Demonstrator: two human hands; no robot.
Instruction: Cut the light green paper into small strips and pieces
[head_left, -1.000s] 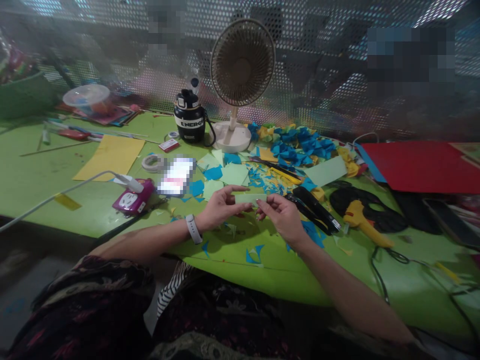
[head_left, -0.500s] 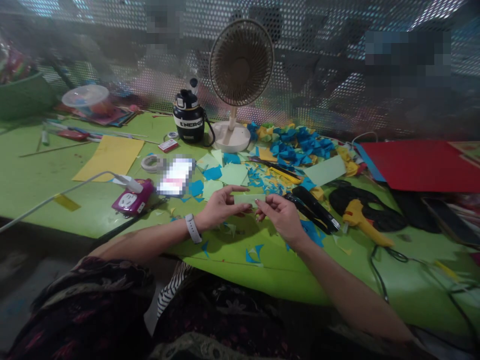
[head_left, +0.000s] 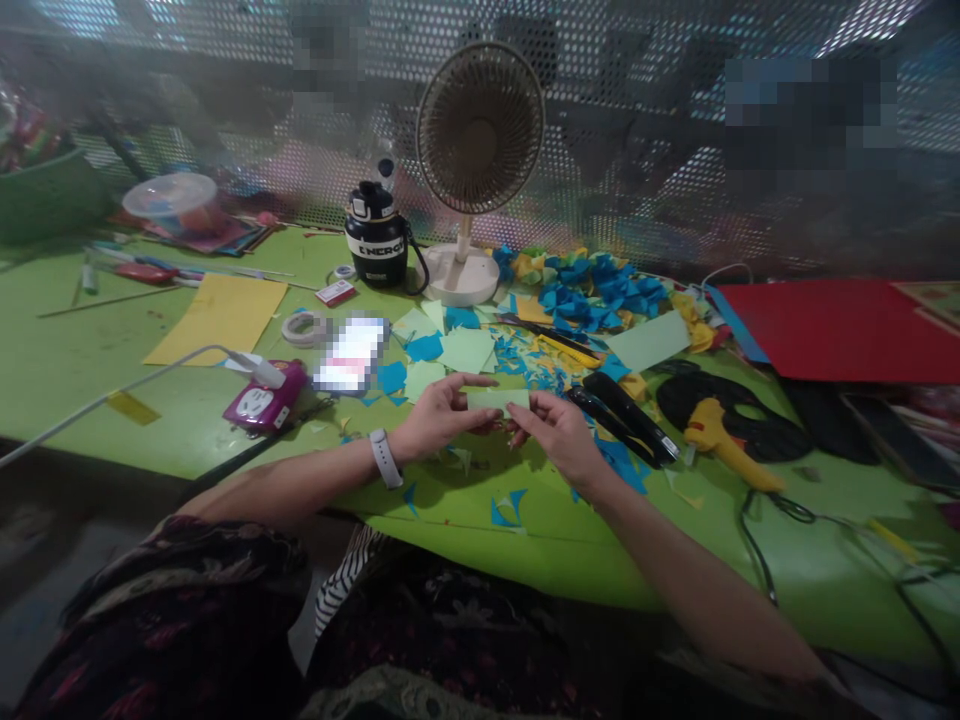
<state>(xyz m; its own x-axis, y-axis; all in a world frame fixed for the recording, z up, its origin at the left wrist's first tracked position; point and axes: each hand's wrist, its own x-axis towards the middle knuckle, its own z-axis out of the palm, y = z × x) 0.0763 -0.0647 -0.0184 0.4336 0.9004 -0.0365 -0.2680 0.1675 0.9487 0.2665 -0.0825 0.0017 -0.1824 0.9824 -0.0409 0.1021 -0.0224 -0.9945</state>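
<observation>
A small pale green piece of paper is held up between my hands over the near part of the table. My left hand pinches its left end, thumb in front and index finger stretched along behind. My right hand grips the right end between thumb and fingers. Just beyond my hands lie loose pale green paper pieces and blue and yellow scraps. A black stapler rests close to my right hand.
A white fan and a dark bottle stand at the back. A purple power socket, a phone and a tape roll lie left. To the right are a yellow glue gun with its cord and red sheets.
Both hands stay in nearly the same place. The green paper is turned slightly, so more of its face shows, and my right fingers have shifted a little on it.
</observation>
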